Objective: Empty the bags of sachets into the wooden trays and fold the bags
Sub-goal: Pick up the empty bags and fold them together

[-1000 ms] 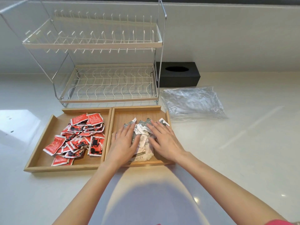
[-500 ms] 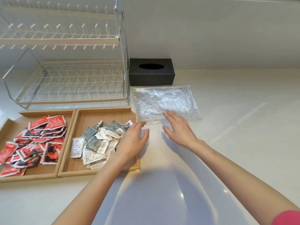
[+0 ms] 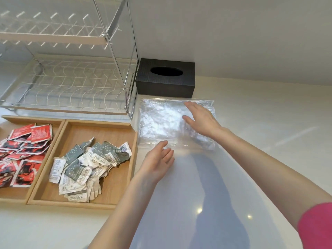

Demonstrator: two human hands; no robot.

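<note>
A clear, crinkled plastic bag [image 3: 159,121] lies flat on the white counter, right of the trays. My right hand [image 3: 201,119] rests flat on the bag's right half, fingers spread. My left hand [image 3: 158,160] hovers at the bag's near edge, fingers loosely apart, holding nothing. The right wooden tray [image 3: 118,180] holds a heap of grey-and-white sachets [image 3: 86,168]. The left wooden tray [image 3: 16,193] holds red sachets [image 3: 23,151] and is partly cut off at the frame edge.
A two-tier wire dish rack [image 3: 71,83] stands behind the trays. A black tissue box [image 3: 167,78] sits against the wall just behind the bag. White counter [image 3: 269,126] stretches to the right and toward me.
Both hands left the grey sachets in the right tray and moved right to the plastic bag. My right hand now lies on it; my view has shifted right.
</note>
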